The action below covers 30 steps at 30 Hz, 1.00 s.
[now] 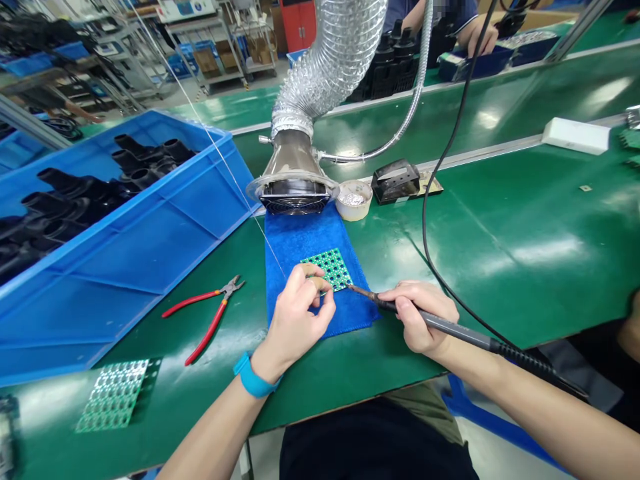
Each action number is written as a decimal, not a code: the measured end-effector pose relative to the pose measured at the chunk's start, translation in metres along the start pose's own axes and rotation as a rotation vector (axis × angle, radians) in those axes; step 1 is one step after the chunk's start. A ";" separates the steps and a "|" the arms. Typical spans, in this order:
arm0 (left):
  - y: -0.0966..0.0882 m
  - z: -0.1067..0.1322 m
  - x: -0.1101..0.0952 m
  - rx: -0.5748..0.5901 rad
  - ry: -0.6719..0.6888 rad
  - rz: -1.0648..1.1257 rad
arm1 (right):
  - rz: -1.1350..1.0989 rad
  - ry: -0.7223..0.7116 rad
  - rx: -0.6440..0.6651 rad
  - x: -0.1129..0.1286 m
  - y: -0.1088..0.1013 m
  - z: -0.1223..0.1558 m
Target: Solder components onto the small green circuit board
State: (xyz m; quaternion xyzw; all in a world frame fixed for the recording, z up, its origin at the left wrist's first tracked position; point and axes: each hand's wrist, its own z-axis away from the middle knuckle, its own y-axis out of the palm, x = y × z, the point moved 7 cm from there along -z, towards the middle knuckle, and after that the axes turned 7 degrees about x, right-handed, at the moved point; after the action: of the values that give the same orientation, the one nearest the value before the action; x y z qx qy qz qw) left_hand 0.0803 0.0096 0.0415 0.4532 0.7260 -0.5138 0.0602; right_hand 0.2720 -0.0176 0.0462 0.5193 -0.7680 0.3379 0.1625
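Note:
A small green circuit board panel (331, 268) lies on a blue cloth (305, 247) on the green bench. My left hand (300, 308) is closed in a pinch at the panel's near edge, holding a thin solder wire (220, 150) that runs up to the far left. A blue band circles that wrist. My right hand (419, 315) grips a soldering iron (453, 327) like a pen. Its tip touches the panel's near right corner, and its black cable loops away across the bench.
A fume extractor hood (294, 180) on a silver duct stands behind the cloth. Beside it are a white pot (354, 199) and an iron stand (397, 180). Red-handled cutters (205, 317), a second panel (116, 393), and a blue bin (125, 260) of black parts lie left. Another person works at the back.

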 end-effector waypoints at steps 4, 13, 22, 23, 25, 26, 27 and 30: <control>0.006 0.003 0.002 0.019 0.002 -0.013 | -0.006 0.032 -0.014 -0.004 -0.001 0.003; 0.008 0.001 0.001 0.064 0.016 -0.022 | -0.047 0.027 0.028 -0.004 0.003 0.002; -0.007 -0.004 0.001 -0.028 0.021 -0.022 | -0.033 0.037 0.000 -0.004 -0.002 0.001; -0.014 -0.006 0.003 -0.079 0.009 -0.041 | -0.026 0.048 -0.011 -0.006 -0.004 0.000; -0.027 -0.009 0.010 -0.159 -0.022 -0.086 | -0.005 0.088 -0.024 -0.013 -0.007 -0.003; -0.032 -0.010 0.014 -0.176 -0.039 -0.102 | 0.005 0.118 -0.024 -0.018 -0.008 -0.007; -0.037 -0.013 0.019 -0.185 -0.057 -0.115 | 0.011 0.152 -0.023 -0.023 -0.009 -0.011; -0.046 -0.023 0.032 -0.185 -0.091 -0.173 | -0.003 0.245 -0.017 -0.038 -0.008 -0.029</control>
State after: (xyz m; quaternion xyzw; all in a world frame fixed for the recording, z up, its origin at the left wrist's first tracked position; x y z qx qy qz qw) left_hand 0.0368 0.0446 0.0663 0.3577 0.8032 -0.4678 0.0900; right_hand 0.2922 0.0263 0.0470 0.4739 -0.7444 0.3922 0.2599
